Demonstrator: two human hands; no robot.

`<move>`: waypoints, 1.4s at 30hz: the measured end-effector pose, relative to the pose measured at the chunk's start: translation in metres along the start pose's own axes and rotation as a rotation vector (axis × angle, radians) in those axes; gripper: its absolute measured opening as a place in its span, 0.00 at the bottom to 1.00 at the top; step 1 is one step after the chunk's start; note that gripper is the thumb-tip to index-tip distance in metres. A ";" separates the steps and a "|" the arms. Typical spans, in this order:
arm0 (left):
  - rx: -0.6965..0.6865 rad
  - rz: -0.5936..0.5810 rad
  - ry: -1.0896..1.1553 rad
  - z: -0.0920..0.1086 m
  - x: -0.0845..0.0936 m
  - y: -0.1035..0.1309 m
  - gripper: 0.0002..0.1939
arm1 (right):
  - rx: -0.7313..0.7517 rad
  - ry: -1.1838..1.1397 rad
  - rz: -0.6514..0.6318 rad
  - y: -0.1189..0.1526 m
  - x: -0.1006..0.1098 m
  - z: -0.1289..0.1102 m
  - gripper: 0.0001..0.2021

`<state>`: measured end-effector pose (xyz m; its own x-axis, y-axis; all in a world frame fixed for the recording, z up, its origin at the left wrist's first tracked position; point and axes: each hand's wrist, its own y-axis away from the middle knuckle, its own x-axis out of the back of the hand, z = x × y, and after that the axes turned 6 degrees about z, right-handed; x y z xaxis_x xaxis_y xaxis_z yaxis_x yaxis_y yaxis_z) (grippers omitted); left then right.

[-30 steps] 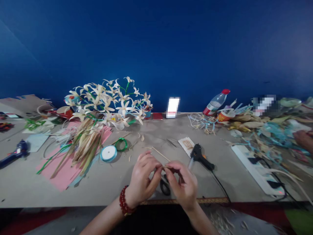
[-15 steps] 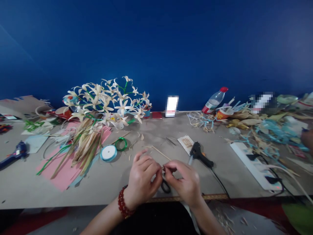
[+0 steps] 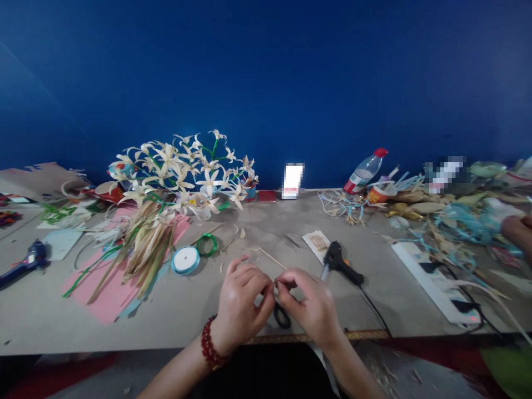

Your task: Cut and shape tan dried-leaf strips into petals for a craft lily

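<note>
Both hands meet over the front of the grey table (image 3: 233, 341). My left hand (image 3: 245, 296), with a red bead bracelet (image 3: 211, 343) on its wrist, pinches thumb and forefinger together. Facing it, my right hand (image 3: 310, 302) is closed in a pinch as well, its fingertips almost touching the left ones. Whatever sits between them is too small to make out. Beneath the fingertips shows a black scissors handle (image 3: 282, 316). A thin pale stick (image 3: 272, 259) lies just beyond the hands. A black glue gun (image 3: 343, 263) rests right of my right hand, by a white packet (image 3: 316, 246).
White flowers on green stems (image 3: 187, 172) stand at the back left, above dried husks (image 3: 145, 249) on pink paper (image 3: 100, 293). A ribbon spool (image 3: 185, 260) lies nearer. On the right are a white power strip (image 3: 434, 282), a tilted bottle (image 3: 366, 169) and another person's hand (image 3: 517, 233).
My right hand has shifted slightly left, and both hands stay pinched together. At the right edge, the other person's hand has come further into view.
</note>
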<state>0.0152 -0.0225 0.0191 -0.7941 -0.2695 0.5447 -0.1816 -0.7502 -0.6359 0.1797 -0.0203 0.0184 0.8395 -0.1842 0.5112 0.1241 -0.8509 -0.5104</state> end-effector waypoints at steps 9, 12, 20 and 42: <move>0.034 0.012 0.007 -0.001 0.006 -0.001 0.07 | -0.088 0.052 0.090 0.005 0.015 0.022 0.04; 0.037 -0.004 0.012 0.000 0.004 -0.002 0.08 | -0.096 -0.073 -0.029 0.004 0.006 0.006 0.05; 0.036 0.009 0.014 0.000 0.003 -0.003 0.08 | -0.029 0.098 0.133 0.001 0.007 0.019 0.05; 0.047 0.022 0.021 -0.004 0.005 -0.001 0.08 | -0.160 -0.067 -0.029 0.003 0.009 0.017 0.04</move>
<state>0.0087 -0.0206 0.0201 -0.8097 -0.2738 0.5190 -0.1371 -0.7718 -0.6210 0.1965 -0.0160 0.0097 0.8709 -0.1295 0.4740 0.0678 -0.9237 -0.3770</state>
